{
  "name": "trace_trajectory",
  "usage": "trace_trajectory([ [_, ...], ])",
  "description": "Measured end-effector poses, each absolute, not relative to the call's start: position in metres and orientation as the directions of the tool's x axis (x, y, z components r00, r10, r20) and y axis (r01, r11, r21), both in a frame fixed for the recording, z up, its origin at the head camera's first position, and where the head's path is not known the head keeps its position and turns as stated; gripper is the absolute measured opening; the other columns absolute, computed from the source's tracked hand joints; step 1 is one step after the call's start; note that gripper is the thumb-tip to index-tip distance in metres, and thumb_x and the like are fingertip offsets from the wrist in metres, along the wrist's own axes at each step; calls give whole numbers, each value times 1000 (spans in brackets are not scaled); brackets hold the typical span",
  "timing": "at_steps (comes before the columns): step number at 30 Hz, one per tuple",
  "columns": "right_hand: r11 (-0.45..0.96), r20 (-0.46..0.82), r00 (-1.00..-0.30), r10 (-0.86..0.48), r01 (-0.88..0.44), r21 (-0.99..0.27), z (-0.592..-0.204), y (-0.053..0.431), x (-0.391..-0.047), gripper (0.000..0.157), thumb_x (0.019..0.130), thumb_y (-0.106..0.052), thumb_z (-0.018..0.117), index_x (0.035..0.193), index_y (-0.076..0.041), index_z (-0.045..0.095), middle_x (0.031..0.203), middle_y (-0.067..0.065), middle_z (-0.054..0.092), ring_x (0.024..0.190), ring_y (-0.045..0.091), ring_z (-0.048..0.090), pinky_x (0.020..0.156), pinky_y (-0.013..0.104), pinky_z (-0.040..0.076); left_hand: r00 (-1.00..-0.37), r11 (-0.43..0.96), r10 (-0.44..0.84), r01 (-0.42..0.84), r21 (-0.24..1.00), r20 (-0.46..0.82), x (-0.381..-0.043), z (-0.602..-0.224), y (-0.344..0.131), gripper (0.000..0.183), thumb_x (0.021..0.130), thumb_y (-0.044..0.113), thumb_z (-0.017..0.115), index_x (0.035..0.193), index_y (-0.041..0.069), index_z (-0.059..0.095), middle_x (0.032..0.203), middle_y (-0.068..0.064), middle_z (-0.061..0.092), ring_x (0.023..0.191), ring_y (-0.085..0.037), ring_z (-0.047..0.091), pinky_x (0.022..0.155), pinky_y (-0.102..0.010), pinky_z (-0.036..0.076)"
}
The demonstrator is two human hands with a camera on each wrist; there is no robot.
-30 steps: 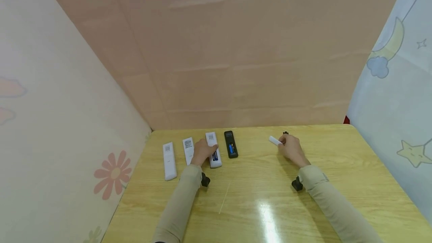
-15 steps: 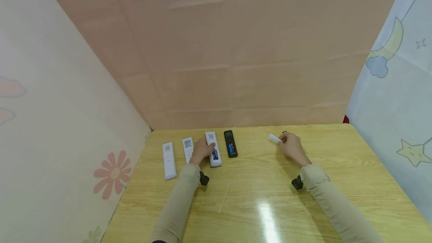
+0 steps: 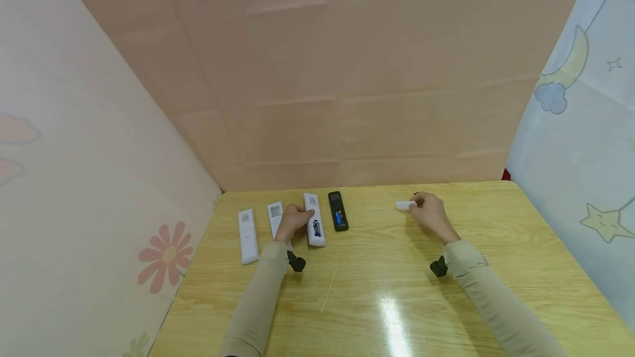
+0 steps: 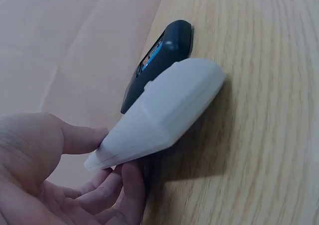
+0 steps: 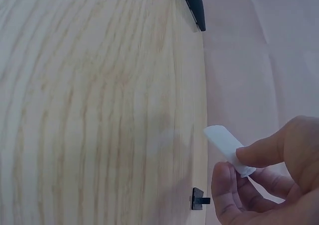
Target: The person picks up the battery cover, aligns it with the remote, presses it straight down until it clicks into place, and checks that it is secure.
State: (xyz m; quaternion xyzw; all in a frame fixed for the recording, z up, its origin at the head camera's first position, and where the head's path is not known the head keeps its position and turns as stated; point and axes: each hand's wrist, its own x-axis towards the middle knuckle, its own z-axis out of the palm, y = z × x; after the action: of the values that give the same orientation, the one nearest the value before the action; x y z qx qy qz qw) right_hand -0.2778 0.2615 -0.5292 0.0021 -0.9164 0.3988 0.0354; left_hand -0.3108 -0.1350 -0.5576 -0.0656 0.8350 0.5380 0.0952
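My left hand pinches a white remote control between thumb and fingers at its narrower end. Batteries show in the remote's uncovered compartment. In the left wrist view the white remote is tilted, with a shadow on the wood beneath it. My right hand holds a small white battery cover by one end, thumb on top; the right wrist view shows this cover above the table's far edge. Just right of the white remote lies a black remote, its compartment uncovered with a blue battery inside.
Two more white remotes lie at the left: one outermost, the other partly hidden behind my left hand. A small black piece sits at the table's far edge near my right hand. A cloth-like backdrop rises behind the table.
The battery cover in my right hand has turned from slanted to nearly level in the head view. My left hand has shifted slightly left, now gripping the white remote at its side.
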Motion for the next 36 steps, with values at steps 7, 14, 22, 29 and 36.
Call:
trace_trajectory([
  [7,667,56,-997,45,-11,-745,-528,263,-279,30,100,-15,54,121,5,64,110,24,64,94,35,64,63,31,51,-964,307,-35,-260,915,-263,-310,-557,-136,43,96,27,68,122,-5,57,111,-18,66,90,-21,68,74,-32,58],
  [14,665,88,-995,52,-32,-747,-530,264,-277,31,100,-12,54,124,5,64,114,27,63,102,42,65,63,31,53,-956,213,-45,-292,932,-289,-307,-554,-136,44,96,27,68,123,-6,58,99,-11,67,74,-13,63,68,-31,58],
  [22,670,99,-993,72,-25,-742,-529,262,-275,33,100,-11,55,129,3,63,115,28,62,100,41,65,62,30,53,-954,170,3,-295,940,-299,-302,-549,-142,31,99,30,64,108,1,69,86,-4,66,74,-15,57,70,-33,55],
  [29,660,127,-988,82,-42,-750,-528,261,-275,33,99,-10,58,126,8,60,111,28,63,94,39,65,65,32,53,-953,128,11,-299,946,-303,-301,-549,-147,30,100,29,63,101,0,70,79,-6,60,68,-17,50,62,-31,49],
  [36,649,160,-979,124,-42,-760,-530,265,-277,26,98,-12,62,119,3,61,111,26,65,94,39,69,68,36,58,-941,96,52,-329,939,-335,-297,-544,-147,34,101,31,61,114,1,68,94,-11,69,74,-17,58,73,-36,55],
])
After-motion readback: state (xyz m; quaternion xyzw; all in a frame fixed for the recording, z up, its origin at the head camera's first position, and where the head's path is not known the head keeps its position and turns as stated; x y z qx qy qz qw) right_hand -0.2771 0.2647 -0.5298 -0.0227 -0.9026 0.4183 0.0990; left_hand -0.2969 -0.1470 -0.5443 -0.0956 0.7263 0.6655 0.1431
